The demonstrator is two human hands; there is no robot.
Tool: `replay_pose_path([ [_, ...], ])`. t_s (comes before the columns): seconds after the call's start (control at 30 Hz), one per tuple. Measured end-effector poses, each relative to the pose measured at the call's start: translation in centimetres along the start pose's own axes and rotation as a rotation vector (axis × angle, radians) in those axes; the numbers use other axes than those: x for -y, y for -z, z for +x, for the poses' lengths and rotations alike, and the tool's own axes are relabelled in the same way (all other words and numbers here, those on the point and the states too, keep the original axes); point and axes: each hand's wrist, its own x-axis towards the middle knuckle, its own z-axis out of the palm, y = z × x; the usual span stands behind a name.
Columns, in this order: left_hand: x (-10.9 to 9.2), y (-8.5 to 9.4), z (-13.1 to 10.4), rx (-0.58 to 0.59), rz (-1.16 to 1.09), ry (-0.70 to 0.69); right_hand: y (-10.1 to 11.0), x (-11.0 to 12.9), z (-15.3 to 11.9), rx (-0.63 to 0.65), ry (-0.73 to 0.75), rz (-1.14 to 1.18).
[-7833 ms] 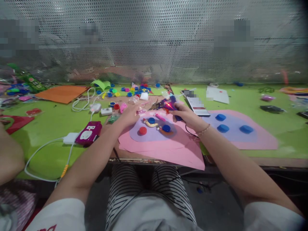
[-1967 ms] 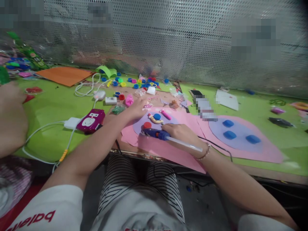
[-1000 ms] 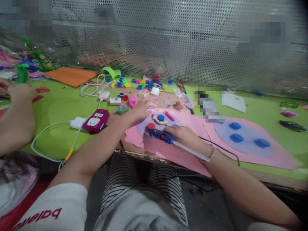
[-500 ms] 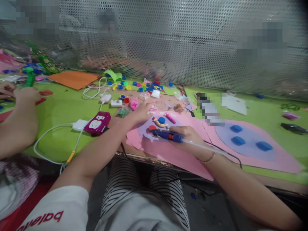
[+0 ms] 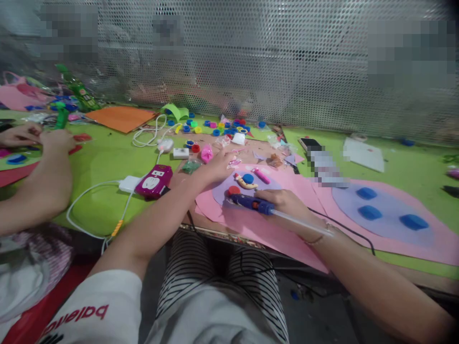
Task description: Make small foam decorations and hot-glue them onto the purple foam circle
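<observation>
My right hand (image 5: 281, 203) is wrapped round a blue hot glue gun (image 5: 247, 202), with a clear glue stick (image 5: 301, 223) poking from its back. The gun's nozzle is right beside a red bottle cap (image 5: 234, 191) on a lilac paper oval (image 5: 224, 193). Also on this oval are a blue cap (image 5: 247, 178), a small banana-shaped piece (image 5: 249, 185) and a magenta stick-like piece (image 5: 261, 175). Under the oval lies pink paper (image 5: 251, 227). At the paper's far left edge rests my left hand (image 5: 220, 167), fingers stretched forward, nothing visible in them.
Right of me, a second lilac oval (image 5: 349, 210) carries blue caps (image 5: 370, 212). Behind it lies a phone (image 5: 313, 145). A magenta power socket (image 5: 154, 182) with white cables stands left. Several loose caps (image 5: 229, 130) lie at the back. A co-worker's hands (image 5: 53, 138) work at far left.
The camera view has turned slightly left, so everything sits a little farther right. Both hands and the glue gun keep nearly the same place over the paper.
</observation>
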Motion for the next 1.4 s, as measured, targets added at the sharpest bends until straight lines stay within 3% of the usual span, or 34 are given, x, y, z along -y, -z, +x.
replay_pose_path([
  [0.57,-0.2,0.1,0.0,0.016,-0.016,0.034,0.3,-0.2,0.1,0.060,0.079,-0.013],
  [1.4,-0.5,0.4,-0.2,0.019,-0.010,0.024,0.8,0.3,-0.1,-0.078,-0.047,0.085],
])
